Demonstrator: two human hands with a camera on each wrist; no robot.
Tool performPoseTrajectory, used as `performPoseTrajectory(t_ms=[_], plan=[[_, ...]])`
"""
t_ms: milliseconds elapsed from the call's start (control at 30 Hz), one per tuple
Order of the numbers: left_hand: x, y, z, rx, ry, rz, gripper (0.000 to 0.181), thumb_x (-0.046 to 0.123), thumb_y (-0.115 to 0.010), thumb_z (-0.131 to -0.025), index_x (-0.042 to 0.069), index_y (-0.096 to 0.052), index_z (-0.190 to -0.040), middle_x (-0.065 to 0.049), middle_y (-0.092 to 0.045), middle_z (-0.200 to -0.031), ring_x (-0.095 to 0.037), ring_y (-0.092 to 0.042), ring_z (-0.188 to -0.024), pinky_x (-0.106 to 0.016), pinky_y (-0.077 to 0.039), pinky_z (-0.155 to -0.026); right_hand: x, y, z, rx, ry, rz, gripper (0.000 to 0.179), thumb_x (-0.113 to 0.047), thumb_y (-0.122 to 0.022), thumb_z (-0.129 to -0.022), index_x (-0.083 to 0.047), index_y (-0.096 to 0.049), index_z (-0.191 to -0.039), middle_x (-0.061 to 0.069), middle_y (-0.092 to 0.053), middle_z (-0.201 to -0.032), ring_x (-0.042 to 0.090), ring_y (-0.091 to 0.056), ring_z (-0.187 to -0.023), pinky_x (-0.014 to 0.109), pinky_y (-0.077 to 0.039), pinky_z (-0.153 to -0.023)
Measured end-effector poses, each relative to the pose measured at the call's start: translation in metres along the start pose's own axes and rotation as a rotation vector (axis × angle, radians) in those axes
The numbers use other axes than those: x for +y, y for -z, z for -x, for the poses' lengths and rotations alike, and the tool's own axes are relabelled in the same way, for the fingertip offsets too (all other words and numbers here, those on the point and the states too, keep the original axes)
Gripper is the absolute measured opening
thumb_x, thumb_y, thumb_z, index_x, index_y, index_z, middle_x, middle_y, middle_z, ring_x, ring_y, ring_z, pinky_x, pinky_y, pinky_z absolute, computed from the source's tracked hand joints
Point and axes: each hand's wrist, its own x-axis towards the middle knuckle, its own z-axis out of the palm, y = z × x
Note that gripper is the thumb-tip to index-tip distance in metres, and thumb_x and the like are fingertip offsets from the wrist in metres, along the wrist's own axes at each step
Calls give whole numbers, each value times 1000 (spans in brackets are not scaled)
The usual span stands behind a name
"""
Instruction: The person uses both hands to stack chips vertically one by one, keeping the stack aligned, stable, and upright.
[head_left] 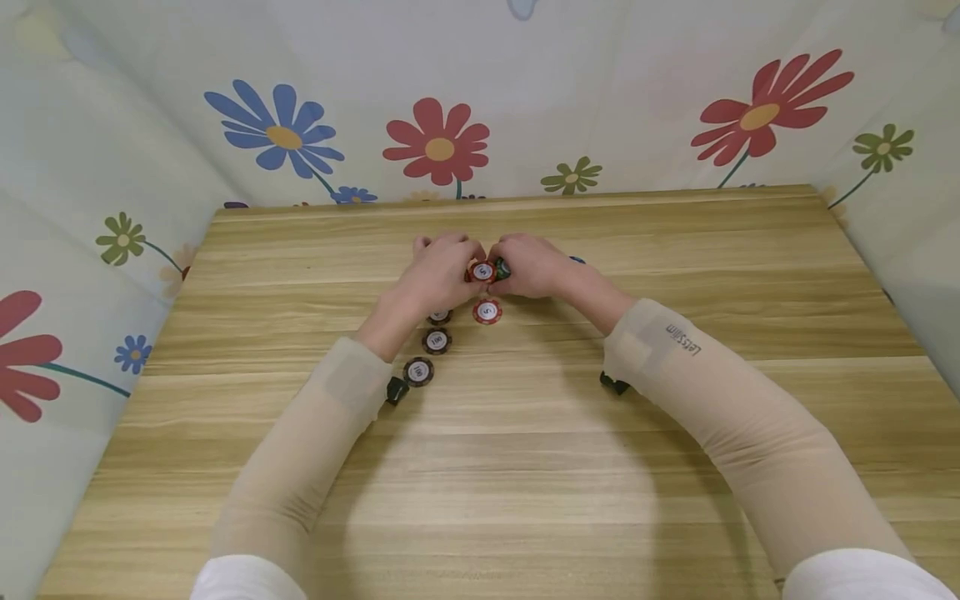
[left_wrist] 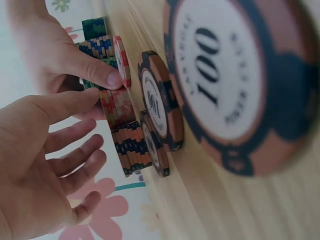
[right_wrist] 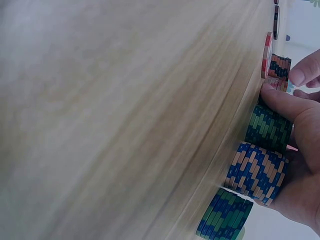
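Note:
A short stack of red poker chips (head_left: 483,271) stands between my two hands at the far middle of the table. My right hand (head_left: 528,265) pinches this stack, its thumb against the near side and fingers behind. Beside it, my left hand (head_left: 442,271) hovers with fingers loosely spread; in the left wrist view its thumb (left_wrist: 75,103) reaches the stack's upper edge. One red chip (head_left: 487,311) lies flat just in front. To the stack's left stands a stack of brown-and-black chips (left_wrist: 131,149), hidden by my left hand in the head view.
Flat chips marked 100 (head_left: 437,340) trail toward me on the left, the nearest chip (head_left: 418,372) by my left wrist. Right of the red stack stand a green stack (right_wrist: 269,127), a blue stack (right_wrist: 257,172) and another green stack (right_wrist: 225,215). A flowered curtain (head_left: 600,92) borders the wooden table (head_left: 510,500).

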Motion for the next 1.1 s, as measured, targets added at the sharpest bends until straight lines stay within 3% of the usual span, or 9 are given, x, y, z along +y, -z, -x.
performPoseTrajectory(t_ms=[100,200,333,533,833,1100], plan=[[3,3,3,-5,-24,-9,28,28,-79,-92,9,-68,-110,-5,-62,-106,-26,-57,-101,-50,-36,-95,0,0,1,7,3,-2,45,-29,-80,-92,0,-67,-123,14,-63,-114,28,-60,-103,44,-47,-94],[7,5,5,-39,-53,-19,19,25,-78,-93,9,-67,-91,-4,-62,-89,-23,-57,-84,-39,-44,-81,1,1,1,14,12,-4,42,-27,-80,-91,1,-68,-121,14,-63,-113,29,-60,-102,45,-48,-93],[14,6,8,-115,-63,-34,25,23,-76,-94,10,-65,-75,-3,-58,-74,-21,-53,-71,-33,-43,-67,1,1,1,17,20,-3,42,-26,-80,-91,1,-68,-121,15,-63,-113,30,-60,-104,46,-48,-94],[23,2,13,-189,-44,-64,28,32,-77,-94,10,-64,-84,-3,-59,-79,-21,-54,-72,-34,-44,-68,1,0,1,21,26,11,42,-27,-80,-91,0,-69,-121,15,-64,-115,31,-60,-107,46,-46,-96],[28,-6,16,-169,-27,-143,32,37,-78,-92,8,-67,-100,-7,-67,-96,-22,-61,-83,-42,-53,-75,0,0,0,14,29,24,45,-30,-79,-92,1,-67,-123,16,-63,-117,32,-60,-111,47,-46,-99],[26,-10,16,-138,-41,-149,31,37,-78,-92,8,-68,-98,-7,-67,-94,-22,-60,-81,-41,-53,-73,1,0,1,14,30,27,45,-28,-79,-92,1,-67,-124,16,-63,-119,33,-59,-114,47,-45,-101]])
